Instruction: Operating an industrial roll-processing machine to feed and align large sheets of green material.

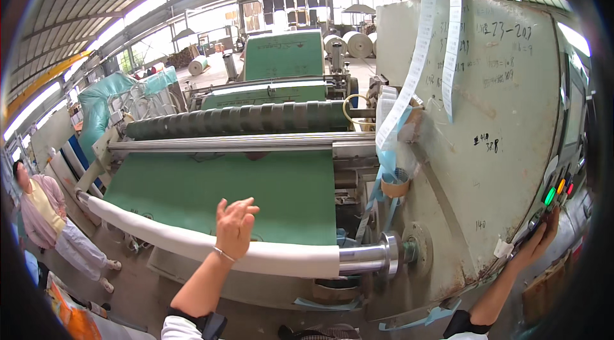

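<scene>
My left hand (234, 226) is raised with fingers spread, resting on or just above a long white roll (141, 231) wound on a steel shaft (366, 258). A green sheet (224, 190) runs down to that roll from steel rollers (236, 143) and a dark ribbed roller (236, 119). My right hand (540, 241) reaches to the control panel (556, 196) at the machine's right side, fingers at the coloured buttons. It grips nothing that I can see.
The machine's pale grey side housing (486, 135) fills the right, with paper strips (419, 52) hanging from its top and a tape roll (395, 181). A person (45, 212) stands at the far left. Paper rolls (358, 43) lie in the background hall.
</scene>
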Demonstrator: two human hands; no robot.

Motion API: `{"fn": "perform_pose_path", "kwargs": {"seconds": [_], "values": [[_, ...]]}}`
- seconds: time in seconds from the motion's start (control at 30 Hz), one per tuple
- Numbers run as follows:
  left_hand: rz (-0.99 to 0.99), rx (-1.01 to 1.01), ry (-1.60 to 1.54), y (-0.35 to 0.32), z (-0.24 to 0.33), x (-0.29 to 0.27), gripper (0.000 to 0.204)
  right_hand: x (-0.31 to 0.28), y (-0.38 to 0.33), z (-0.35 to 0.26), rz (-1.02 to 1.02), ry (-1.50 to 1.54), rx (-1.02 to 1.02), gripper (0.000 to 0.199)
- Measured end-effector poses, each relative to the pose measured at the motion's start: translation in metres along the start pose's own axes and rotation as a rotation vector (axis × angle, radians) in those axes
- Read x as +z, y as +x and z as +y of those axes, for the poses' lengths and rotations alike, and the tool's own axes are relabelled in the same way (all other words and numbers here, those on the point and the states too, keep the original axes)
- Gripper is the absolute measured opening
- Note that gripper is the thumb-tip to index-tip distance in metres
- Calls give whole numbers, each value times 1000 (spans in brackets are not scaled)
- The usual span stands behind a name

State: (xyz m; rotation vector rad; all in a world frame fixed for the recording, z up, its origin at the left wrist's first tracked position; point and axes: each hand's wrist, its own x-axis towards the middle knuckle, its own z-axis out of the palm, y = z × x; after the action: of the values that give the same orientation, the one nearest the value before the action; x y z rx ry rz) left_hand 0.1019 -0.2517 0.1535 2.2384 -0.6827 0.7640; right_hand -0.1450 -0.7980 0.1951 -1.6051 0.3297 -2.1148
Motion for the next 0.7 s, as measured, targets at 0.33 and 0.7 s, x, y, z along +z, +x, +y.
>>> {"fn": "perform_pose_path", "kwargs": {"seconds": [0.33, 0.7], "values": [[378, -850, -40, -243, -80, -23, 20, -1, -1, -14, -30, -77, -1, 38], [-810, -825, 184, -476, -91, -8, 39, -8, 1, -6, -1, -46, 0, 37]]}}
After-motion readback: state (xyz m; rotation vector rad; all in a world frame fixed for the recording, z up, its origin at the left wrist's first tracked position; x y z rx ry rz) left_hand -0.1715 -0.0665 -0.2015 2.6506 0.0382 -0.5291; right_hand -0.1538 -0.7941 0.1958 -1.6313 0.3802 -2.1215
